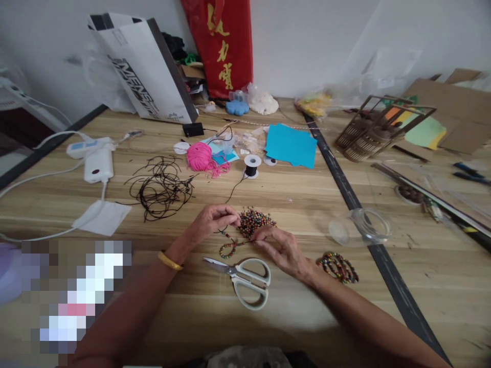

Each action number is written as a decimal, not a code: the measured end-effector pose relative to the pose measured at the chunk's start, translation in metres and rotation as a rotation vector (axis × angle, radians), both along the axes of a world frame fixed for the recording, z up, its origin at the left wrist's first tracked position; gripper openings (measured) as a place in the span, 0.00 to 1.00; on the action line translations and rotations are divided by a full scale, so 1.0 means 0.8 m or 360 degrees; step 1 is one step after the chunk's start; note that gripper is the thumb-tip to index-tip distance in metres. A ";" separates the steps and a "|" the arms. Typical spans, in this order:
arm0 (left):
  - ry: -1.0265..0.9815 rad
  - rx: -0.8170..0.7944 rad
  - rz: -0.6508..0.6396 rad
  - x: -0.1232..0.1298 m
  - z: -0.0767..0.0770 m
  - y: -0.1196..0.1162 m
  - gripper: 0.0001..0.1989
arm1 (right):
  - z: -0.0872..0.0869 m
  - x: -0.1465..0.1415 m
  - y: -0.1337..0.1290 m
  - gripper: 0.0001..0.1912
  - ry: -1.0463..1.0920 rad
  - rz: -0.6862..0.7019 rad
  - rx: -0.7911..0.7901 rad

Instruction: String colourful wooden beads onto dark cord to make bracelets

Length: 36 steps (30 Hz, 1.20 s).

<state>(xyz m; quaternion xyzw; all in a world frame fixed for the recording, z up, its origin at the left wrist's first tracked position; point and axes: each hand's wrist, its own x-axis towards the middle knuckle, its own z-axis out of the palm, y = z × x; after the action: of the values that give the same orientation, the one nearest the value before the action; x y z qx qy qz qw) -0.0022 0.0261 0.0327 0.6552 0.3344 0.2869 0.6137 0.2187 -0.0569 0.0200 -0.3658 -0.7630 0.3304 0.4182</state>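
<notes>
A short string of multicoloured beads [227, 250] on dark cord lies curled on the table between my two hands. My right hand [282, 249] pinches the thin cord at the string's right end. My left hand [217, 220] has its thumb and fingers closed at the left edge of a heap of small coloured beads [258, 221]; what is between the fingertips is too small to make out. Just below the string lie scissors [232, 271] with white handles, blades partly apart. Several finished-looking beaded bracelets [339, 268] rest to the right of my right forearm.
Behind the beads stand a spool of black cord [251, 166] and a pink yarn ball [199, 156]. Tangled black cords [163, 189] lie left, near a white power bank [98, 166]. Blue paper [291, 145], a clear round container [370, 226] and a brown basket [368, 140] are farther right.
</notes>
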 end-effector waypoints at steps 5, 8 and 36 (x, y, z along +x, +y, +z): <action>0.0134 -0.0015 -0.0226 0.005 -0.004 -0.006 0.10 | 0.006 -0.003 -0.002 0.05 0.0142 0.0020 -0.0134; 0.0195 0.0002 -0.0366 0.011 -0.009 -0.013 0.11 | 0.008 -0.003 -0.002 0.06 0.0225 0.0018 -0.0181; 0.0537 0.0123 -0.0225 -0.002 0.010 0.000 0.08 | -0.008 0.000 0.010 0.07 0.0066 -0.0176 -0.0290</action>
<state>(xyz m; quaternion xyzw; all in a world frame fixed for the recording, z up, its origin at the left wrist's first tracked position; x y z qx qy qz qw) -0.0042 0.0264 0.0408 0.7390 0.3744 0.1418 0.5419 0.2190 -0.0488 0.0136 -0.4370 -0.6996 0.3823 0.4164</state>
